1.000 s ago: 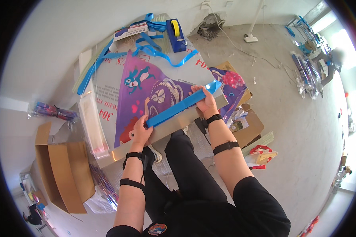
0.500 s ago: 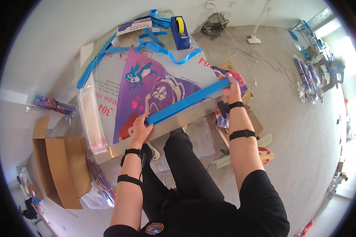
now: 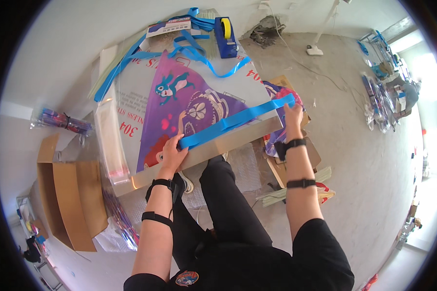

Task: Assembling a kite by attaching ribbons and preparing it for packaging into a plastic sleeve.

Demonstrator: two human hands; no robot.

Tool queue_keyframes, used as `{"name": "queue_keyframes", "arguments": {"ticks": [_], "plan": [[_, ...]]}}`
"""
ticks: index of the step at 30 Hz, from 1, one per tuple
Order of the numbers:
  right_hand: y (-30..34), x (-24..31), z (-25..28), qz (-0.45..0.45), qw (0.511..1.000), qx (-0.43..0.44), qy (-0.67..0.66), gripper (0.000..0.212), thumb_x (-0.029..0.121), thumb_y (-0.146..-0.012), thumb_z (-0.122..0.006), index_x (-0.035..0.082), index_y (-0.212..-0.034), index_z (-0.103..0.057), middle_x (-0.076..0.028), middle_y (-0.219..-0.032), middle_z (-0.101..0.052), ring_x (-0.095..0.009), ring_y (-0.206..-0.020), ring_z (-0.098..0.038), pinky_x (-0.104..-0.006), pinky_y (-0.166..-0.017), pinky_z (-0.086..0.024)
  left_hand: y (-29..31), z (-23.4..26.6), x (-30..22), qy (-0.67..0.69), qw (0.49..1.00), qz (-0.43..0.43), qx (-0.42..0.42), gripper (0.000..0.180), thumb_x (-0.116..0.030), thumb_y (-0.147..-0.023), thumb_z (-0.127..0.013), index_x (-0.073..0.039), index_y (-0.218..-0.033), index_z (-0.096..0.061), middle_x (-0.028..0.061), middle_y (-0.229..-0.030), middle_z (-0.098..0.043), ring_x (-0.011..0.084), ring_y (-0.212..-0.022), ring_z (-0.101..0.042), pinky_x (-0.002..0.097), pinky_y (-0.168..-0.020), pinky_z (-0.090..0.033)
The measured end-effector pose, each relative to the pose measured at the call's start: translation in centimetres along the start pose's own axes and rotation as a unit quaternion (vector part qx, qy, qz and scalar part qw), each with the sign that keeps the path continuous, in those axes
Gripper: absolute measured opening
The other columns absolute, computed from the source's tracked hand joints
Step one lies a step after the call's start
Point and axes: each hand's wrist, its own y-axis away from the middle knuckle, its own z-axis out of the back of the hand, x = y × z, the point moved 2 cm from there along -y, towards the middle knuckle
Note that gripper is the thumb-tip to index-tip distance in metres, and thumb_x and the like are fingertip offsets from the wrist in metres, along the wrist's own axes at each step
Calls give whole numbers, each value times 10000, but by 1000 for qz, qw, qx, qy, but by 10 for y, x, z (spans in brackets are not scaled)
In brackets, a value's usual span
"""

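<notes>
A blue ribbon-like strip (image 3: 235, 120) runs slantwise between my two hands, with a bend near its middle. Its near-left end is in the closed fingers of my left hand (image 3: 173, 156), low over the metal-edged worktop (image 3: 213, 144). The far-right end is pinched in my right hand (image 3: 293, 118), out past the worktop's right corner. Under and behind the strip lies a purple triangular printed sheet (image 3: 179, 107) with cartoon figures, partly covered by the strip and my left hand. Loose blue ribbon (image 3: 210, 64) curls across the sheet's far corner.
A blue tape dispenser (image 3: 226, 41) with yellow tape stands at the back of the worktop. Clear plastic sleeves (image 3: 112, 145) lie along its left side. An open cardboard box (image 3: 77, 203) is at the left; wrapped bundles (image 3: 63, 121) lie nearby. Another person (image 3: 408, 94) is far right.
My right hand has moved a little right and toward me, taking the strip's end along. The strip was straight and taut; now it bends and twists along its length. My left hand keeps its grip.
</notes>
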Motion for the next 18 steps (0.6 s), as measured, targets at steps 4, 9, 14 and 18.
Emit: {"name": "queue_keyframes", "arguments": {"ticks": [4,9,14,18], "plan": [[126,70,3,-156,756,409,-487,202,154,-880,-610,-30,-964,-610,-98,-891,-648,-214,-829,-643,-328,-733,-536,4,7,7,58,995,79,19,472,-145,-704,-693,-66,-1158,-595,141,-1137,-617,309,-1068,-570,395,-921,-450],[223,130,-19,-277,571,566,-526,194,115,-921,-553,-39,-1039,-568,-142,-979,-620,-238,-899,-627,-351,-829,-536,-2,-5,6,114,990,79,13,509,-141,-728,-701,-27,-1204,-562,98,-1142,-606,196,-1047,-570,314,-890,-451],[261,154,-55,-414,485,517,-570,159,59,-908,-550,-35,-1036,-543,-156,-997,-604,-261,-949,-604,-374,-864,-517,-4,-2,4,201,974,104,18,521,-101,-764,-687,-18,-1250,-521,78,-1156,-594,170,-1050,-560,295,-907,-441],[271,155,-71,-433,488,449,-611,109,57,-891,-580,1,-978,-545,-125,-980,-605,-245,-941,-598,-378,-847,-510,1,-2,9,199,976,85,8,523,-65,-768,-683,-30,-1262,-515,70,-1139,-595,163,-1045,-558,298,-898,-444]]}}
